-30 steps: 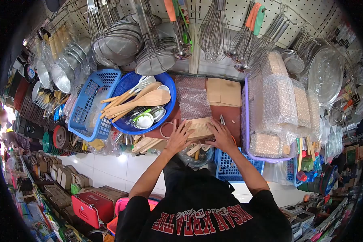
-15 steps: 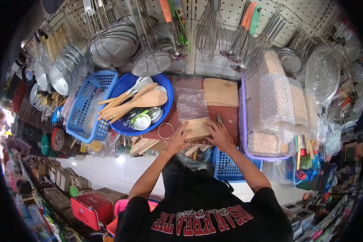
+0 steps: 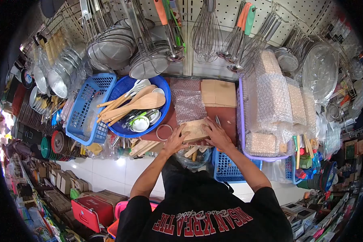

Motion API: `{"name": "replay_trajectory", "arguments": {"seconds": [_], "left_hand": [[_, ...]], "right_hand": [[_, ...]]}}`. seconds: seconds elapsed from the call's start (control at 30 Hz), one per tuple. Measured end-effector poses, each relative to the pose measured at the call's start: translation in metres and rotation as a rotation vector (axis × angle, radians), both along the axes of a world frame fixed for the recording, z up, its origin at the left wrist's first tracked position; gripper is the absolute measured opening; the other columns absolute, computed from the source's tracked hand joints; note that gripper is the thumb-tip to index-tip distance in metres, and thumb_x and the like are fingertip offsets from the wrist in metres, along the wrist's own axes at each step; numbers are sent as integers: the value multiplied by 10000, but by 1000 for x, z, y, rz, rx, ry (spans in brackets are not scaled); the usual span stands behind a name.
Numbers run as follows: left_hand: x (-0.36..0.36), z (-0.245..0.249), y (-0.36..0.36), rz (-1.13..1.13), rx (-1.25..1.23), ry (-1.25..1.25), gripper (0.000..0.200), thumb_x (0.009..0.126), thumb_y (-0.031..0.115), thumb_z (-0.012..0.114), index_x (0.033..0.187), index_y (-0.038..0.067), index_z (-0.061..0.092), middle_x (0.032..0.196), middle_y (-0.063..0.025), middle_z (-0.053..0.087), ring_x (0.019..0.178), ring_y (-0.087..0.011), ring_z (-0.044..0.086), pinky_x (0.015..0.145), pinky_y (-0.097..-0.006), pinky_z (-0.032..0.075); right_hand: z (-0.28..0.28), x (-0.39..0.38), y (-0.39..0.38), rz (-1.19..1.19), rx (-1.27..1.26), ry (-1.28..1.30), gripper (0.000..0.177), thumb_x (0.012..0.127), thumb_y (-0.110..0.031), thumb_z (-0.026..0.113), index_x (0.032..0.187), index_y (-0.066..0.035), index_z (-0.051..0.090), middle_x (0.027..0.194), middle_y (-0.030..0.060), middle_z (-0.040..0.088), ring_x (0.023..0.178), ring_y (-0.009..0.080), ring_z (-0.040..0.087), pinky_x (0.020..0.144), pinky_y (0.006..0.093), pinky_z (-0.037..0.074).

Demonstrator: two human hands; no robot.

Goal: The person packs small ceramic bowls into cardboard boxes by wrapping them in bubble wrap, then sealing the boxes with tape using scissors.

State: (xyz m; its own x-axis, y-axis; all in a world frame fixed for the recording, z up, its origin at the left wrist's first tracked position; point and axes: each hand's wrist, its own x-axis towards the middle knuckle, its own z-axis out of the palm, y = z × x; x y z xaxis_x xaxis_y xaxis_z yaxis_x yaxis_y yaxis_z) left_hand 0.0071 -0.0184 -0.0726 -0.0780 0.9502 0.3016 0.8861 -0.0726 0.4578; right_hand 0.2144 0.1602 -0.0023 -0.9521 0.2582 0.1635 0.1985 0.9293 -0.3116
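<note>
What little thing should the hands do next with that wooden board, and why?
Probably slide the wooden board up onto the bubble wrap sheet. The left hand and right hand grip its two ends, and the sheet lies flat just beyond it, with a tape roll beside the left hand.

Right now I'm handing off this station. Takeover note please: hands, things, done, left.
Left hand: closed on the left end of the wooden piece.
Right hand: closed on its right end.
Things: the piece lies on the red-brown counter. The bubble wrap sheet lies flat just behind it, the cardboard is beside that, and the tape ring is by the left hand.
Done: wrapped bundles are stacked in the purple basket.
Left: the held piece is bare, with no wrap on it.
</note>
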Motion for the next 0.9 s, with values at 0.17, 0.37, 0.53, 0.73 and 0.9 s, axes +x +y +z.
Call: {"name": "replay_trajectory", "arguments": {"seconds": [0.17,0.37,0.53,0.73,0.9], "left_hand": [[0,5,0,-2,-28,-13,700,721,259,823,1346,136,532,1539,-166,316,1330,-425,411,1078,-498,445],[1,1,3,-24,28,-138,717,737,243,834,1347,135,474,1540,-192,287,1389,-443,358,1119,-511,402],[-1,5,3,-45,19,-158,723,733,184,855,1336,123,461,1522,-217,288,1385,-457,369,1132,-509,388],[7,26,-5,-16,-70,-216,688,740,230,829,1325,114,486,1528,-188,289,1364,-438,401,1115,-493,416],[10,57,-4,-11,-168,-358,758,729,261,850,1350,86,453,1505,-184,321,1355,-418,424,1108,-480,408]], "right_hand": [[4,-2,-2,-12,-18,-22,707,729,-128,805,1367,-45,511,1504,188,386,1416,378,378,1164,455,371],[1,-4,-8,-27,-36,-48,746,769,-84,751,1456,-154,471,1525,211,351,1345,407,464,1082,462,462],[-1,-3,-11,-31,-65,-63,714,820,-77,698,1483,-187,455,1543,238,319,1251,429,552,959,471,549],[29,3,-16,-21,-105,-153,815,781,-104,767,1506,-213,410,1518,228,348,1127,419,633,857,463,592],[47,-4,-2,43,-175,-303,845,744,-103,789,1493,-211,414,1504,219,380,1045,408,668,860,461,585]]}}
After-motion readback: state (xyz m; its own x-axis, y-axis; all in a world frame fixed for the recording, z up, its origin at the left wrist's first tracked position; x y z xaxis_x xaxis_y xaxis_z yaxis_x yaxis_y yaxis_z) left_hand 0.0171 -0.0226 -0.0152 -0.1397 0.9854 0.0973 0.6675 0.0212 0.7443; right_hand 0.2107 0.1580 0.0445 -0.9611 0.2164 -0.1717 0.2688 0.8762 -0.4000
